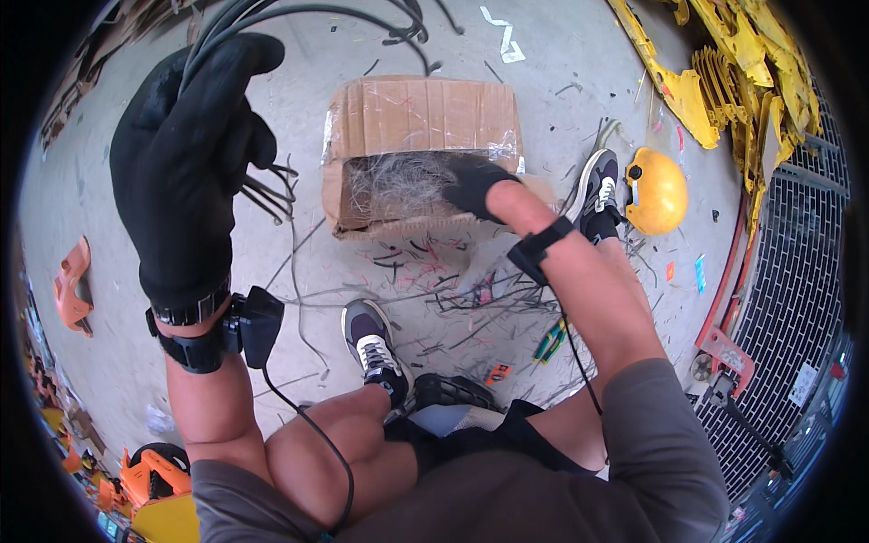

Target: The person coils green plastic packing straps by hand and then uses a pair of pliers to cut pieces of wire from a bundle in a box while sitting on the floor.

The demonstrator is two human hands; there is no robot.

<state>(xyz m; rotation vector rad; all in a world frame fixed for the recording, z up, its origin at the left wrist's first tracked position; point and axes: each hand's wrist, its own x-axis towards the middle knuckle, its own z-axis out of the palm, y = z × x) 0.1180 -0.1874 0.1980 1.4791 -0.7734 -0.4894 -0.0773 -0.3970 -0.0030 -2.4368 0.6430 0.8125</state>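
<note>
A bundle of dark grey cables [326,12] is gripped in my left hand [190,156], raised at the upper left in a black glove. Some of its ends stick out below the fist; others arch away over the floor. My right hand [481,189], also gloved in black, reaches to the right side of the opening of a worn cardboard box [421,115]. Inside that box lies a tangle of fine, pale, wire-like strands [400,182], which my right hand overlaps. Its fingers are blurred, so whether they hold anything is unclear.
Cable scraps [414,261] litter the floor between my shoes. Green-handled pliers [550,341] lie by my right leg, and a yellow helmet-like shell [657,191] sits beside my right shoe. Yellow plastic panels [747,75] are piled at the upper right. An orange plastic part [73,285] lies far left.
</note>
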